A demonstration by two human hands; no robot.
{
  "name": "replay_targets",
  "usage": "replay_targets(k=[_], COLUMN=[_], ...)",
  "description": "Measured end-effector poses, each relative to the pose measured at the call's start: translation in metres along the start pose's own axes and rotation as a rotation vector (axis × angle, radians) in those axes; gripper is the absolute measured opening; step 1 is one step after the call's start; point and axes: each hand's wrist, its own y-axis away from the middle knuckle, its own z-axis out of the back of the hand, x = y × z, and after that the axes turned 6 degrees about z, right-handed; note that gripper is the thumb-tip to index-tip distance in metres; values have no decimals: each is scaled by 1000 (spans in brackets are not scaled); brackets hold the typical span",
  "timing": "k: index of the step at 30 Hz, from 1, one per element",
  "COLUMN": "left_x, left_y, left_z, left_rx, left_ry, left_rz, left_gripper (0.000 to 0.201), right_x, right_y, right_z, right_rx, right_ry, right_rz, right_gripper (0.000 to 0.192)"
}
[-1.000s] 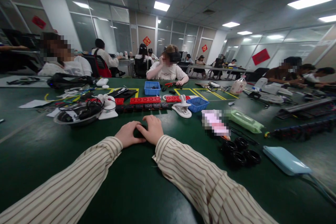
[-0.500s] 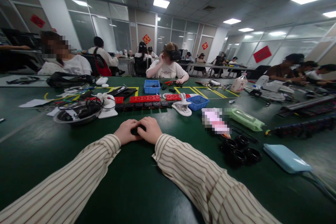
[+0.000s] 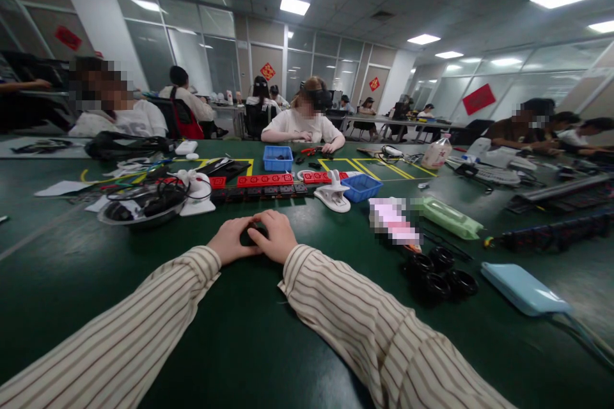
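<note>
My left hand (image 3: 231, 241) and my right hand (image 3: 274, 236) meet over the green table (image 3: 249, 332), fingertips together and fingers curved. Between them shows a small black object (image 3: 247, 234), mostly covered by the fingers; its kind cannot be made out. Both hands are closed around it. Beyond them lie a row of black sockets (image 3: 273, 192) and a row of red sockets (image 3: 265, 180). A white clip stand (image 3: 332, 195) is just past my right hand. Several black rings (image 3: 437, 285) lie to the right of my right forearm.
A bowl of dark cables (image 3: 144, 211) stands at the left. Blue bins (image 3: 362, 188) sit farther back. At the right are a green packet (image 3: 449, 217), a light-blue case (image 3: 525, 289) with a cable, and long dark strips (image 3: 551, 235). Across the table sits a person (image 3: 304, 121).
My fingers have shifted slightly around the dark object, and the gap between my hands is a little wider. The person opposite has lowered a raised hand to the table.
</note>
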Motion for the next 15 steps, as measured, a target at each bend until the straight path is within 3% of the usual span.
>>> replay_targets(k=[3, 8, 15], left_x=[-10, -18, -5], left_y=[2, 1, -1], left_z=[5, 5, 1], left_rx=[-1, 61, 170], left_ry=[-94, -176, 198], left_rz=[-6, -2, 101], left_gripper=[55, 31, 35], right_x=[-2, -5, -1], right_y=[0, -1, -3], right_z=[-1, -5, -2], right_rx=[-22, 61, 111], right_ry=[34, 49, -35], right_rz=[-64, -61, 35], right_gripper=[23, 28, 7])
